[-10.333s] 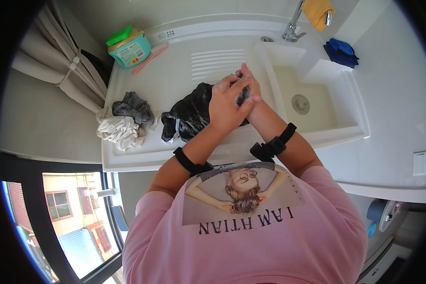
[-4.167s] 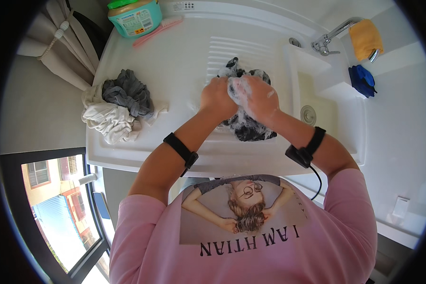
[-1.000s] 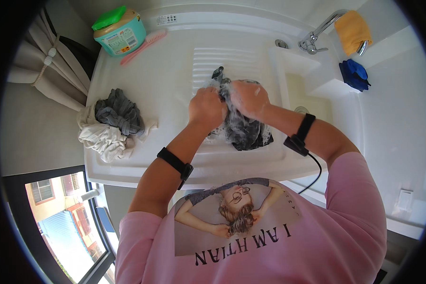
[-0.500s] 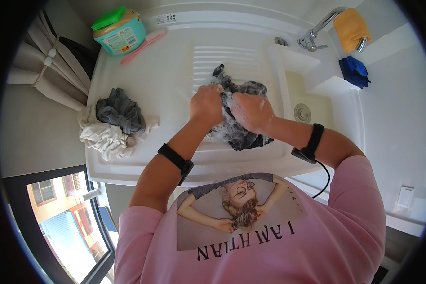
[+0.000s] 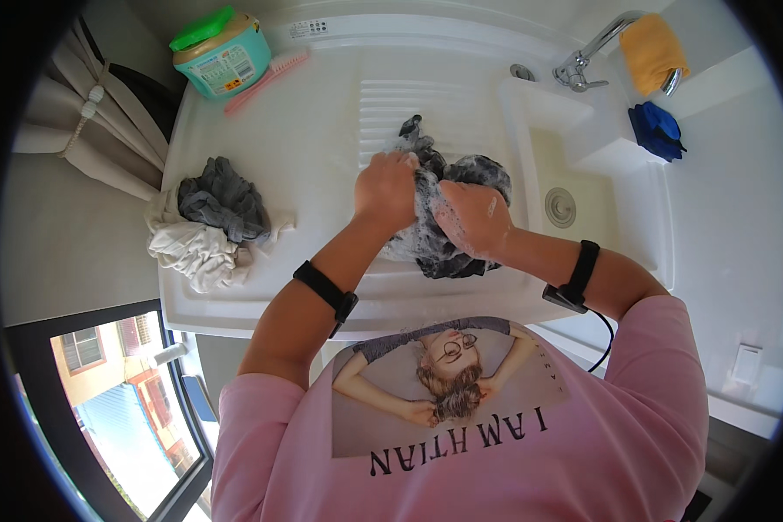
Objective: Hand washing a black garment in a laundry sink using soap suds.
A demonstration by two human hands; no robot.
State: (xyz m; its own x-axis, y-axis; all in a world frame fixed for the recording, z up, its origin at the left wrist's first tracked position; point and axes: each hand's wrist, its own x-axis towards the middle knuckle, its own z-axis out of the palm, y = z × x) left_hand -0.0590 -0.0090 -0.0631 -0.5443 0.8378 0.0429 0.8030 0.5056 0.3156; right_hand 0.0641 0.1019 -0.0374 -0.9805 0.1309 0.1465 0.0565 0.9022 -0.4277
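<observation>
A dark, wet garment (image 5: pixel 448 254) covered in white suds lies bunched on the white washboard counter. My left hand (image 5: pixel 386 190) is closed on its left side, fingers curled into the cloth. Just to the right, my right hand (image 5: pixel 473 217) grips another part of it, with foam on the skin. A twisted end of the cloth pokes out beyond my hands, over the moulded washboard ridges (image 5: pixel 391 100). The fingertips of both hands are partly hidden by the cloth and foam.
Grey cloth (image 5: pixel 224 200) and white cloth (image 5: pixel 196 252) lie heaped at the left. A teal tub (image 5: pixel 228 65) with a green lid and a pink brush (image 5: pixel 265 80) stand at the back left. To the right is a sink basin (image 5: pixel 574 165) with a chrome faucet (image 5: pixel 578 70), an orange cloth (image 5: pixel 652 54) and a blue cloth (image 5: pixel 657 130).
My right hand has shifted slightly right and nearer, apart from the left hand, with the cloth spreading between them. Both hands keep hold of the garment.
</observation>
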